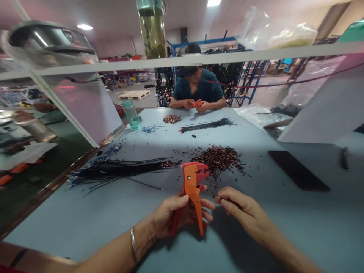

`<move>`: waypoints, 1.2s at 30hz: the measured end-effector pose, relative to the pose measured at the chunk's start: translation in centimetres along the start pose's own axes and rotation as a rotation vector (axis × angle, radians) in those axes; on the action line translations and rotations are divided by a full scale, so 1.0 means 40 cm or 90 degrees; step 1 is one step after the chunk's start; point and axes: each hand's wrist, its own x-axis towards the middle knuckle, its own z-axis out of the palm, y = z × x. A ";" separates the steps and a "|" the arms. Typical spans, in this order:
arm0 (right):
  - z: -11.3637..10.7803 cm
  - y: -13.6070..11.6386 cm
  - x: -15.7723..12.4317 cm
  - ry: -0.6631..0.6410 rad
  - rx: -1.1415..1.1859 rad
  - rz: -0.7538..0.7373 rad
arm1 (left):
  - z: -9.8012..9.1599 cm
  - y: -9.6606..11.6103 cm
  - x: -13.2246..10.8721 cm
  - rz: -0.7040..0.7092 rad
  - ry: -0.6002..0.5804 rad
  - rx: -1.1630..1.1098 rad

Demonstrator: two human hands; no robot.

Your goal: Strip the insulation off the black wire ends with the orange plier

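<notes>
My left hand (173, 212) holds an orange and red wire stripper (191, 182) upright, thumb against the orange handle and the other fingers loosely spread behind it. The stripper's jaws point right, toward a heap of small copper-and-black pieces (218, 157). Just right of the tool, my right hand (241, 206) is closed in a pinch. A tiny dark piece (219, 196) shows at its fingertips, too small to name surely. Left of the stripper lies a bundle of black wires (119, 169), with blue-and-silver ends at the far left and coppery ends near the tool.
A dark phone-like slab (298, 170) lies at right. Across the table, a person (197, 87) holds a similar orange tool (197, 103). Near them are a smaller wire bundle (207, 124), a small heap (172, 118) and a greenish bottle (131, 115). A white shelf (182, 60) spans overhead.
</notes>
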 end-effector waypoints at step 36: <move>0.007 -0.026 -0.018 0.290 -0.239 -0.254 | 0.031 -0.017 -0.013 -0.128 0.003 0.157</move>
